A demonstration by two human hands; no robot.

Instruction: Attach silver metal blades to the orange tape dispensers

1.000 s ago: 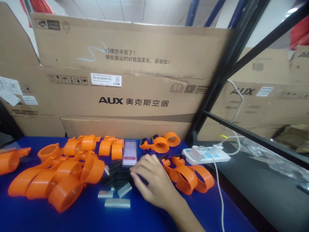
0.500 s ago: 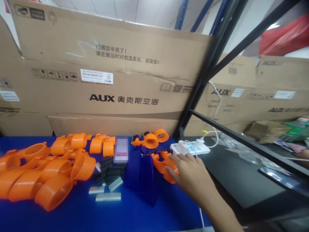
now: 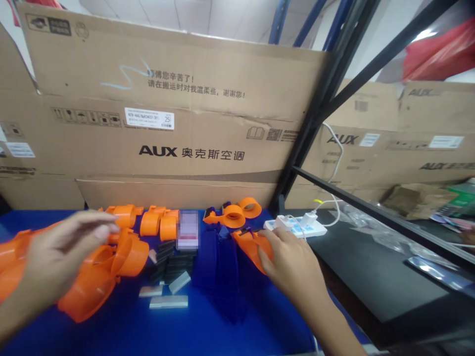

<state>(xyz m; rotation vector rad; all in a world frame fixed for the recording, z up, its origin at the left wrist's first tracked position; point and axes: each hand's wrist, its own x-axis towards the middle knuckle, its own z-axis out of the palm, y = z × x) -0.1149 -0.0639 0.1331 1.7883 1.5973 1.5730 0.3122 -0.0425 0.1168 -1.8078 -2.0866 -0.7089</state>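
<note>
My right hand (image 3: 295, 259) has its fingers curled over an orange tape dispenser (image 3: 252, 247) with a dark end, at the right of the blue tabletop. Its fingertips are partly hidden behind the knuckles. My left hand (image 3: 63, 252), slightly smeared by motion, hovers over a pile of orange tape dispensers (image 3: 89, 294). Thumb and fingers there are apart, and nothing shows between them. Two more dispensers with dark ends (image 3: 233, 216) lie at the back. Black strips (image 3: 172, 262) and pale, flat strips (image 3: 168, 301) lie mid-table.
A white power strip (image 3: 311, 228) with plugs and cables sits beside the right hand. Behind the table stands a large cardboard sheet (image 3: 200, 173). A black metal rack post (image 3: 308, 118) rises at the right. A blurred-out card (image 3: 188, 230) stands beside the black strips.
My left hand has come into view from the left, over the orange pile. The right hand stays at its dispenser, which has tilted slightly. The view has shifted a little.
</note>
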